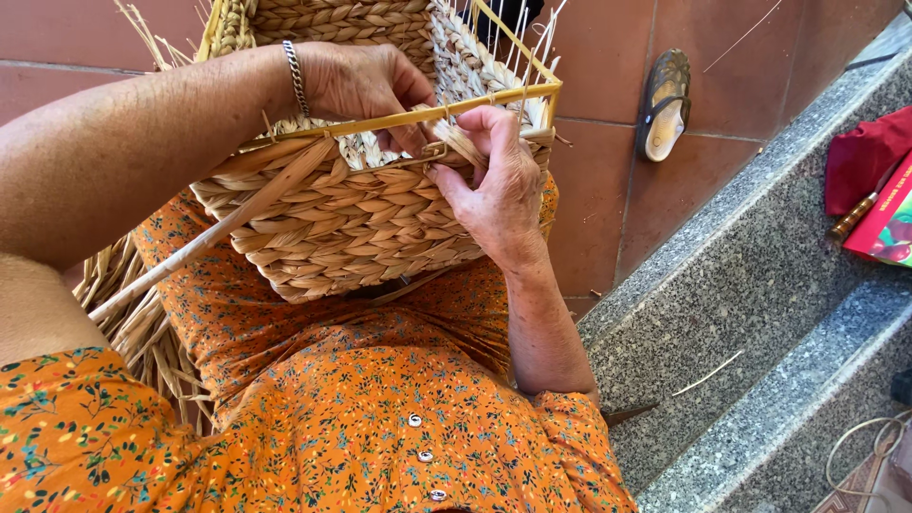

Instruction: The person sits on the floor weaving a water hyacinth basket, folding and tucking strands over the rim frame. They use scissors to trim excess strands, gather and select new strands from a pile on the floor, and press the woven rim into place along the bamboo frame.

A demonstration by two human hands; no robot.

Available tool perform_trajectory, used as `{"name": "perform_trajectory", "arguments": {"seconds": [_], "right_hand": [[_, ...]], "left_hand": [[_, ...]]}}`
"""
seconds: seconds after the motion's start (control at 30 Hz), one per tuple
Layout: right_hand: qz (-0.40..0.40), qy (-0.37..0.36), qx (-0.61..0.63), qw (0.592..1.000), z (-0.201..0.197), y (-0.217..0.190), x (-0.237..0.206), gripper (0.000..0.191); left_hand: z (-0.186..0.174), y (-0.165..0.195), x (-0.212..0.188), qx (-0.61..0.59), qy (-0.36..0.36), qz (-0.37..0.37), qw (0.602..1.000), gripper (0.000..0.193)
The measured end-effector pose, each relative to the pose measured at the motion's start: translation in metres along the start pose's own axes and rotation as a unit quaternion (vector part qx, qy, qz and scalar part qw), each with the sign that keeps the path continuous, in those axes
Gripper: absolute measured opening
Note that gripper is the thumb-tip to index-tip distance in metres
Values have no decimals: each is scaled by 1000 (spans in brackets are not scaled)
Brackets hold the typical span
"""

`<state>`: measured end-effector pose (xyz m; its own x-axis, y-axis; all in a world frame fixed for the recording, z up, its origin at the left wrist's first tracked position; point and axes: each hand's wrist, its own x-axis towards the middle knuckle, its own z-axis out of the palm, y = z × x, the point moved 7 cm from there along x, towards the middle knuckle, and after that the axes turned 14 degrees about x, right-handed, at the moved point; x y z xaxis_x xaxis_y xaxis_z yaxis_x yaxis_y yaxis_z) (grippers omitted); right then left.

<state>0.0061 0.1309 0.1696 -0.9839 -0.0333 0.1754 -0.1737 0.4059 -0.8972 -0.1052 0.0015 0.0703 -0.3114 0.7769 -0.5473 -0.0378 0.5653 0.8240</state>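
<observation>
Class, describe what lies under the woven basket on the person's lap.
Under the woven basket show orange floral cloth and loose straw strands. The lap directly beneath is covered.

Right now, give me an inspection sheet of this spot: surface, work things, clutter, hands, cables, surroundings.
Surface: lap in an orange floral dress, beside grey stone steps.
Work things: half-woven straw basket on a yellow wire frame; loose straw bundle at the side.
Clutter: stray straw on the steps; red cloth; wooden-handled tool; colourful packet.
Hands: left hand grips the rim; right hand pinches a straw strand.
Cables: pale cord at lower right.
Surroundings: red tile floor, one sandal.
</observation>
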Motion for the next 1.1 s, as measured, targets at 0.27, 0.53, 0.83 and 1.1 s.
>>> {"name": "perform_trajectory", "arguments": {"seconds": [0.27,0.53,0.83,1.1], "right_hand": [[9,-2,4,1000,0,3,-1,58],[-241,142,-153,948,-9,-54,-36,55],[-206,112,-183,955,16,-42,-32,20],[-213,51,-147,965,11,-34,-53,22]], "left_hand": [[3,3,-9,-17,-35,-47,998,24],[13,6,-6,-53,-60,-22,997,20],[12,19,-11,-51,-38,2,998,25],[13,17,-11,-69,-42,-10,997,24]]}}
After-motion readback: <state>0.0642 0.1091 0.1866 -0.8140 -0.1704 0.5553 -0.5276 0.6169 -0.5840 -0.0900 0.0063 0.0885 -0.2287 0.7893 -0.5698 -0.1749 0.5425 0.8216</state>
